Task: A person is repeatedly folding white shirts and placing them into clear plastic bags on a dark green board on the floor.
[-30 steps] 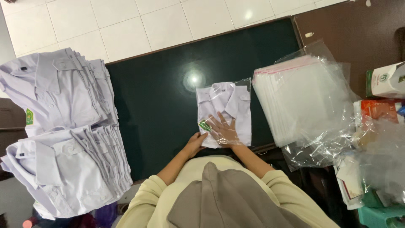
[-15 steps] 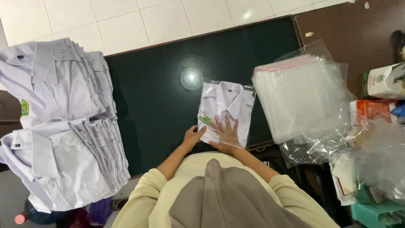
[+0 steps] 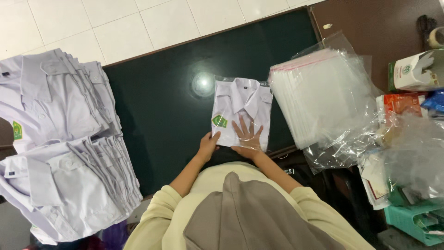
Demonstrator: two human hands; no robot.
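A folded white shirt (image 3: 240, 111) with a green chest badge lies in a clear plastic bag near the front edge of the dark green counter (image 3: 157, 106). The right hand (image 3: 247, 136) presses flat on its lower part, fingers (image 3: 242, 125) spread open and gripping nothing. The left hand (image 3: 208, 144) pinches the bag's lower left corner with closed fingers. By the look of it, this 1 shirt is bagged and only needs smoothing or closing. Much appears left: 2 tall piles of folded shirts (image 3: 60, 148) wait unbagged at the left, and a stack of empty clear bags (image 3: 323, 97) lies just right.
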